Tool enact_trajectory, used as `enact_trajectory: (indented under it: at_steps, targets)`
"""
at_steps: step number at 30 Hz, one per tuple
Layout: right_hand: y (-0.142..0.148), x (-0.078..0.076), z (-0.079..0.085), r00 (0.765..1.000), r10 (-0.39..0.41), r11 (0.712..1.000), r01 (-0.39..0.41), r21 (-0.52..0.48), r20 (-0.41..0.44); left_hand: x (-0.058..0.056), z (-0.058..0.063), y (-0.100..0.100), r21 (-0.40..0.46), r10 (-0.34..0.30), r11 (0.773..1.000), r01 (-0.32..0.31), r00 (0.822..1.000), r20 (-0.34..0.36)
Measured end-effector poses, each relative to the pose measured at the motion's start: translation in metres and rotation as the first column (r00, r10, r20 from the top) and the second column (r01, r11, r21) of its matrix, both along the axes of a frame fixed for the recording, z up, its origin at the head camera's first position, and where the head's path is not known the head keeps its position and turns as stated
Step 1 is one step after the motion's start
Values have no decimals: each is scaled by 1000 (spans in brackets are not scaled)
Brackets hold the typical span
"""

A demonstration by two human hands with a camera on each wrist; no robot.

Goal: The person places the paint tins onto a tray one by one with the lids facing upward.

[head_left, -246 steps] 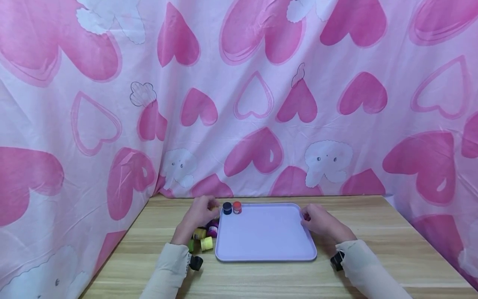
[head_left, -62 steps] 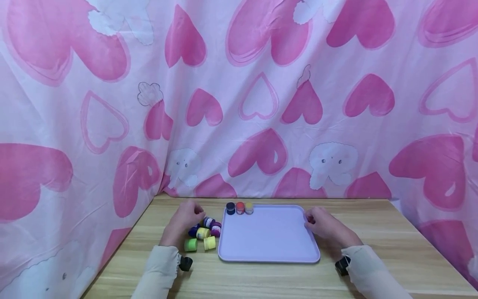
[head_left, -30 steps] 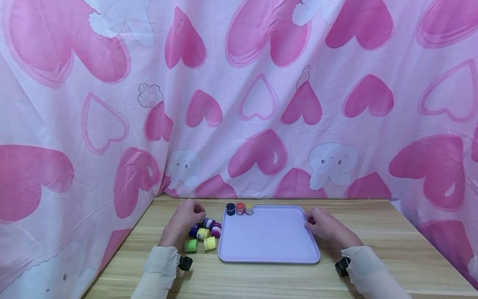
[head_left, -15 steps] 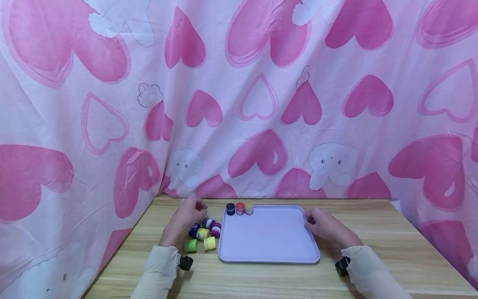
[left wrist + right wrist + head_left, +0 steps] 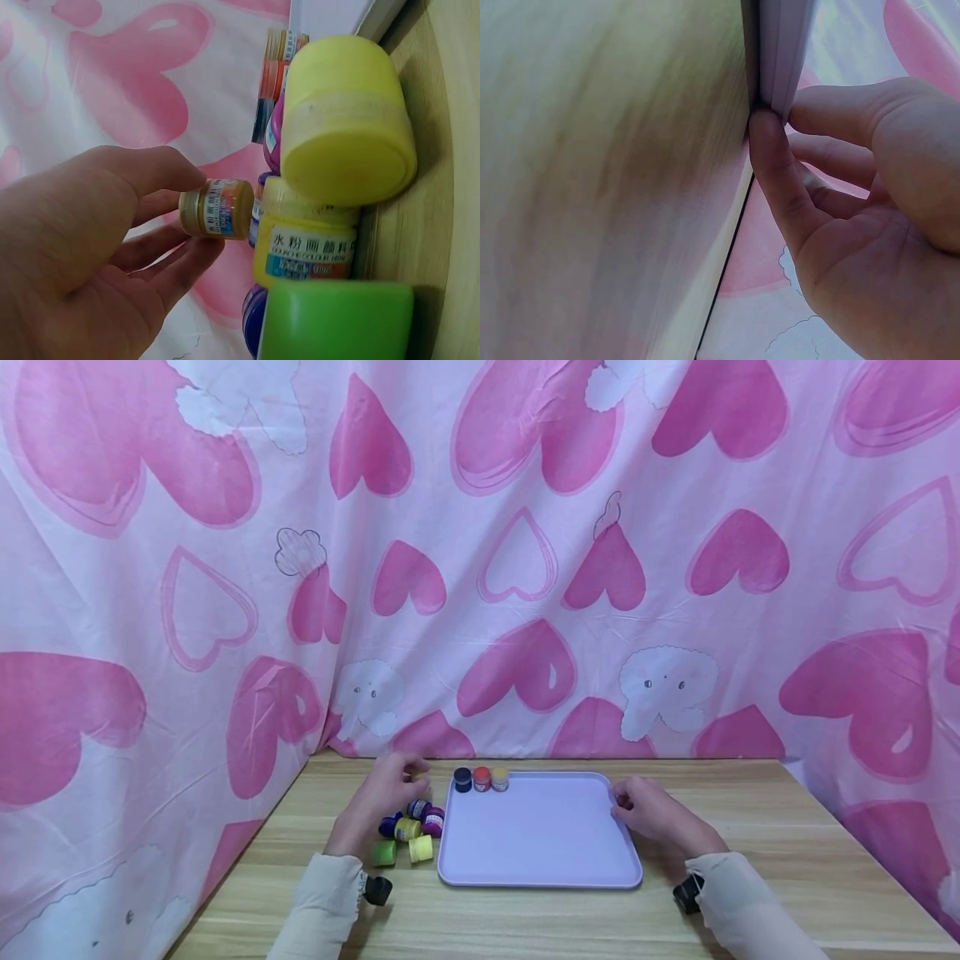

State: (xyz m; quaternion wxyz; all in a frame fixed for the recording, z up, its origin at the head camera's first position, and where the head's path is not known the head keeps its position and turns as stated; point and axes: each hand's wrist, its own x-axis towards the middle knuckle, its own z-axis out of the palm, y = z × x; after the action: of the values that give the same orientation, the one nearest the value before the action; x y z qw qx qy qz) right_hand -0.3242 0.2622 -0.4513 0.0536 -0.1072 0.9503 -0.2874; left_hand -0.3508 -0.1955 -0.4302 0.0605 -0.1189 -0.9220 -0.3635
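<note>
Three jars (image 5: 482,779) stand on the tray (image 5: 540,839), other jars (image 5: 408,830) at left.

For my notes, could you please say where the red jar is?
In the head view, the red jar stands on the tray, far left, between the black jar and a yellow jar.

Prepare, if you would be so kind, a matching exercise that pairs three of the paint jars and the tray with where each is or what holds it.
Things
1. red paint jar
2. ochre gouache jar
3. lilac tray
4. green paint jar

Places or states
A. pinched by the left hand
B. on the table, left of the tray
C. middle of the row on the tray
D. held at its rim by the right hand

Pairs: 1-C, 2-A, 3-D, 4-B
</note>
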Motion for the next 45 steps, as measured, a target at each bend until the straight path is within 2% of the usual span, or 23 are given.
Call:
enact_trajectory:
  at_steps: [5,15,23,30,38,42,45]
  targets:
    - [1,0,0,1000,0,1000,0,-4,4,-2,-2,5,-10,-57,998,57,996,-74]
    - [3,0,-1,1000,0,1000,0,16,7,-2,-4,28,-11,-118,993,118,989,-84]
    - [1,0,3,1000,6,1000,-6,3,25,-5,-7,43,-20,-205,979,205,971,-123]
    - [1,-2,0,1000,1,1000,-1,2,23,-10,-7,61,-30,-240,971,238,952,-189]
    - [-1,-2,-1,999,0,1000,1,-9,34,-13,-8,82,1,-254,966,259,948,-190]
    - [-1,-2,1,1000,20,1000,-20,-3,11,-17,-10,88,5,-265,962,273,937,-228]
    - [-1,-2,2,1000,16,1000,-16,5,10,-19,-9,93,0,-264,962,272,935,-237]
